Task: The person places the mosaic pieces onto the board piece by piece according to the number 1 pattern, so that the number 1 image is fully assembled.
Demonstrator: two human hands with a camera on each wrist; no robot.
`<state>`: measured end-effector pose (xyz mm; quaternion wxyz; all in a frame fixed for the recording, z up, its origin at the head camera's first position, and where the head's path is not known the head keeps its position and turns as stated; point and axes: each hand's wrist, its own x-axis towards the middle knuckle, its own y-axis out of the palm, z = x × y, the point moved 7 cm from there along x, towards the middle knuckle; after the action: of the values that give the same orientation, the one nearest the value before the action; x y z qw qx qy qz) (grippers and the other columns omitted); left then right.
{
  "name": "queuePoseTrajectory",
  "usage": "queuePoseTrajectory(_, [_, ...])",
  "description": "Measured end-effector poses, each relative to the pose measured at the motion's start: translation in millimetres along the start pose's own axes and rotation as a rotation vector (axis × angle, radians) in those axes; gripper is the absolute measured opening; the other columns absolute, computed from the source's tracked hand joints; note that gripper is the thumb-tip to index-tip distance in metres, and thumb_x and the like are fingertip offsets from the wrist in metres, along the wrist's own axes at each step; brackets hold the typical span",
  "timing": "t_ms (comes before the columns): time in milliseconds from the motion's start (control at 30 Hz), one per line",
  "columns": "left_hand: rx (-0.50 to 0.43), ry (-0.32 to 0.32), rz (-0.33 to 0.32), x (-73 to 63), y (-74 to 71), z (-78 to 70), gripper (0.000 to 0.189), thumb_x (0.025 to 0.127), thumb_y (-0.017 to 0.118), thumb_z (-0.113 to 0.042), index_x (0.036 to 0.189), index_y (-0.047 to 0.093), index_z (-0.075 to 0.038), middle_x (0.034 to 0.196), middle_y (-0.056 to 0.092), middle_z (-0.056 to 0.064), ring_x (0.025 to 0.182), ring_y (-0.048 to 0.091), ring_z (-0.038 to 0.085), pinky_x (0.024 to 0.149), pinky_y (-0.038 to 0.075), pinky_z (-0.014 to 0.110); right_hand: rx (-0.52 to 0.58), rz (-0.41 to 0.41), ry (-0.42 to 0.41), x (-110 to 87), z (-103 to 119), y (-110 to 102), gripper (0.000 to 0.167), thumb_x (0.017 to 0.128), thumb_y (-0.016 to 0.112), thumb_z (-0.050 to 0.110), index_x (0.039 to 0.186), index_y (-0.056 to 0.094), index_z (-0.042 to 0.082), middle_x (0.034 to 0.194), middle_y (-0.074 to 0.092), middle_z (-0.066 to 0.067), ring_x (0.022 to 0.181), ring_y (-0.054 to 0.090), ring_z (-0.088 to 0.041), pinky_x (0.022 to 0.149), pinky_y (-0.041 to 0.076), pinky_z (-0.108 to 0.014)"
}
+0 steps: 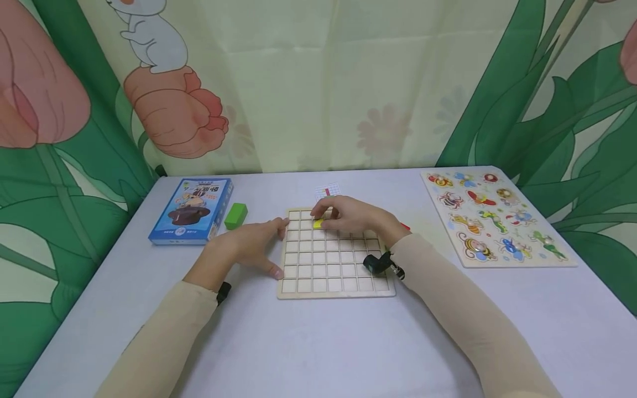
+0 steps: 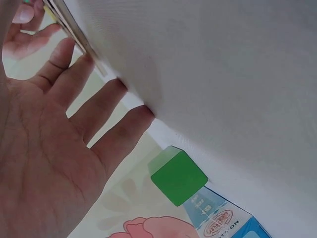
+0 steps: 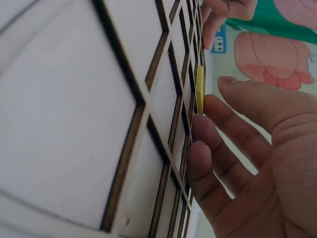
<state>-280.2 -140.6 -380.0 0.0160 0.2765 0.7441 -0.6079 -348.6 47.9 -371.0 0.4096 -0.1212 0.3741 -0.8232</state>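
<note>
A yellow tile [image 1: 318,224] lies in the far left part of a wooden grid board [image 1: 319,271]. The right hand [image 1: 352,214], loosely relaxed, has fingertips at the tile. The left hand [image 1: 250,243], fingers outstretched, touches the board's left edge. Farther left: green block [image 1: 236,216], blue box [image 1: 191,211].

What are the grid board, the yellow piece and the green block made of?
The grid board looks like pale wood with a matt finish: its ridges have dark brown sides, like cut plywood. The yellow piece is thin and evenly coloured, maybe painted wood or plastic. The green block looks smooth and matt, one solid colour, so perhaps painted wood, though plastic is possible.
</note>
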Motion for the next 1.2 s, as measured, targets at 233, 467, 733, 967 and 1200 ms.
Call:
queuePoseTrajectory(233, [-0.002, 0.0, 0.002, 2.6, 1.0, -1.6, 0.115, 0.062, 0.09, -0.065, 0.152, 0.035, -0.017, 0.147, 0.052, 0.007, 0.117, 0.054, 0.025, 0.11, 0.044, 0.048, 0.0, 0.033, -0.017, -5.6, -3.1, -3.5, 0.033, 0.102, 0.064, 0.014, 0.135, 0.062, 0.013, 0.128, 0.068, -0.002, 0.106, 0.068, -0.02, 0.097, 0.053, -0.038])
queuePoseTrajectory(467, [-0.002, -0.015, 0.007, 4.0, -0.7, -0.2, 0.102, 0.062, 0.09, -0.065, 0.141, 0.041, -0.021, 0.149, 0.051, 0.008, 0.114, 0.055, 0.025, 0.106, 0.047, 0.048, -0.024, 0.011, -0.029, -13.8, 0.5, -11.6, 0.039, 0.103, 0.064, 0.02, 0.141, 0.06, 0.013, 0.139, 0.064, -0.005, 0.116, 0.065, -0.025, 0.103, 0.05, -0.045])
queuePoseTrajectory(733, [-0.018, -0.028, 0.02, 3.5, 1.2, 0.3, 0.106, 0.061, 0.09, -0.065, 0.144, 0.041, -0.022, 0.151, 0.05, 0.009, 0.117, 0.055, 0.025, 0.108, 0.046, 0.048, -0.034, -0.056, -0.081, -34.1, 8.9, -19.8, 0.04, 0.101, 0.068, 0.022, 0.139, 0.061, 0.013, 0.138, 0.064, -0.008, 0.109, 0.067, -0.019, 0.096, 0.055, -0.041])
queuePoseTrajectory(967, [-0.019, -0.03, 0.014, 1.6, 1.4, -0.2, 0.105, 0.062, 0.09, -0.064, 0.144, 0.04, -0.022, 0.157, 0.045, 0.009, 0.121, 0.054, 0.025, 0.111, 0.043, 0.048, -0.034, -0.115, -0.141, -57.6, 17.6, -34.3, 0.035, 0.099, 0.07, 0.018, 0.134, 0.064, 0.017, 0.13, 0.067, -0.003, 0.102, 0.067, -0.015, 0.09, 0.057, -0.041])
queuePoseTrajectory(1200, [-0.028, -0.041, 0.008, -0.4, 2.3, 2.5, 0.108, 0.061, 0.091, -0.063, 0.147, 0.04, -0.022, 0.16, 0.042, 0.008, 0.123, 0.053, 0.025, 0.111, 0.044, 0.048, -0.075, -0.169, -0.166, -76.4, 22.9, -48.5, 0.034, 0.099, 0.071, 0.018, 0.132, 0.064, 0.019, 0.126, 0.068, 0.001, 0.101, 0.066, -0.015, 0.087, 0.057, -0.042])
